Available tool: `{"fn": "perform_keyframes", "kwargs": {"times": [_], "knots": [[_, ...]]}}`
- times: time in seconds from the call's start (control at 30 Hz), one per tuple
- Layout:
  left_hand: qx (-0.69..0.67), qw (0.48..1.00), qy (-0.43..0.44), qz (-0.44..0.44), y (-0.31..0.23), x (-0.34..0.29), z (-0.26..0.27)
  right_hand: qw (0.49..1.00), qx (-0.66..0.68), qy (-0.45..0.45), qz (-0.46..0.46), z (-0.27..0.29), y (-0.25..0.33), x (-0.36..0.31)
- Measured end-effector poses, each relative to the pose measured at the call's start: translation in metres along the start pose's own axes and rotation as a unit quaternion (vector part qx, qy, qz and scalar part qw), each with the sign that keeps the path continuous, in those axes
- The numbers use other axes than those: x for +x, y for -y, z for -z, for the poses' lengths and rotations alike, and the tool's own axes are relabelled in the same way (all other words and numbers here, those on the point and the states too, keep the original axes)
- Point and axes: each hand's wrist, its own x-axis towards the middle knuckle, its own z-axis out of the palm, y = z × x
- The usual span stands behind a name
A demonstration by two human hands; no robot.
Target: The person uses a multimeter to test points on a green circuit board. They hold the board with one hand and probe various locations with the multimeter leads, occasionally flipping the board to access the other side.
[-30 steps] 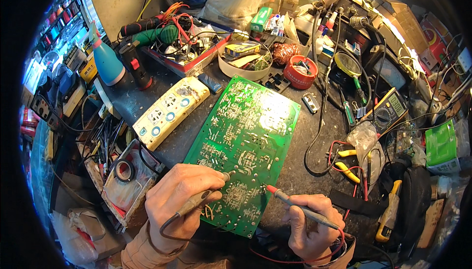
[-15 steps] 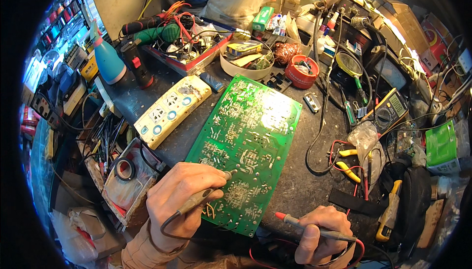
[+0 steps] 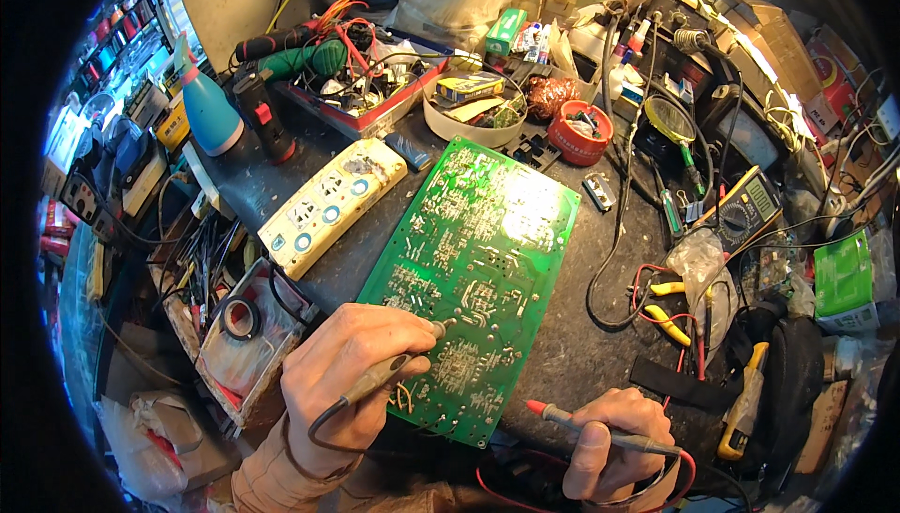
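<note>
A large green circuit board [image 3: 511,279] lies solder side up in front of me, its far right part glaring with light. My left hand [image 3: 352,372] is closed round a grey-brown test probe [image 3: 375,380] with a dark lead, its tip end at the board's middle left. Whether the tip touches a solder joint cannot be made out. Right of the board's near corner, my right hand [image 3: 619,447] grips a second test probe [image 3: 586,426] with a red tip, pointing toward the board but apart from it. A yellow-edged multimeter [image 3: 747,211] stands to the right, display lit.
Beyond the board's left edge lies a cream power strip [image 3: 331,206]. A box with black tape [image 3: 241,318] sits left. At the back are a round tray of parts [image 3: 473,129] and a red tub [image 3: 579,135]. Yellow-handled pliers [image 3: 667,324] and tangled cables lie right.
The view has shifted very slightly. Both hands keep their grips on the probes, and the board lies almost as before.
</note>
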Motion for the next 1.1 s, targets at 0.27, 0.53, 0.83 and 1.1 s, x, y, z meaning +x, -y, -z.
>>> {"fn": "perform_keyframes", "kwargs": {"times": [0.27, 0.53, 0.83, 1.1], "knots": [[0.002, 1.000, 0.006, -0.002, -0.0005, 0.0008, 0.0010, 1.000, 0.001, 0.007, -0.014, 0.0006, 0.0012, -0.0001], [0.006, 1.000, 0.006, 0.001, 0.0004, 0.0005, 0.0015, 1.000, -0.018, -0.007, 0.008, -0.0010, -0.0016, 0.0002], [-0.002, 1.000, 0.004, 0.008, 0.0002, 0.0003, 0.0010, 1.000, -0.020, -0.007, 0.005, -0.0009, -0.0009, 0.0005], [-0.001, 1.000, 0.002, 0.007, -0.0010, 0.0005, 0.0006, 1.000, -0.016, -0.011, 0.008, -0.0020, -0.0008, 0.0007]]}}
